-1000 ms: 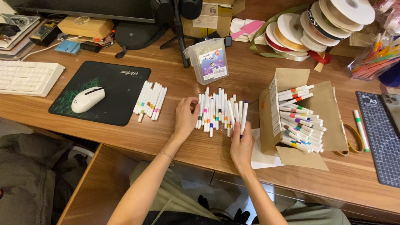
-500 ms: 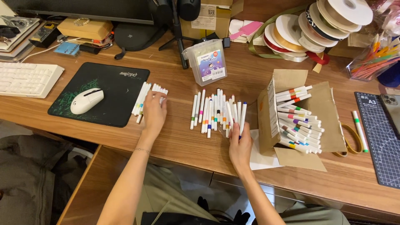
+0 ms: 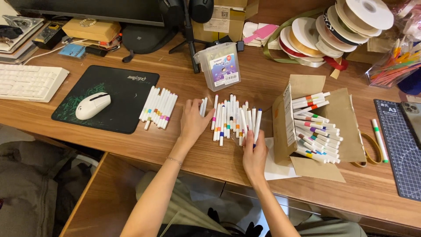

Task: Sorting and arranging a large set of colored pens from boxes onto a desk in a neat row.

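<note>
Markers [image 3: 232,117] in a row on desk [image 3: 184,79], left hand [image 3: 194,120] flat, fingers touching leftmost ones, right hand [image 3: 255,151] fingers released at near ends.

We are losing the lower ends of several white markers [image 3: 232,118] under the left hand [image 3: 194,120] and right hand [image 3: 254,153]. The cardboard box [image 3: 285,118] wall is hiding the butts of the pens inside. The keyboard [image 3: 28,81] and cutting mat [image 3: 401,145] are running off the frame edges.
</note>
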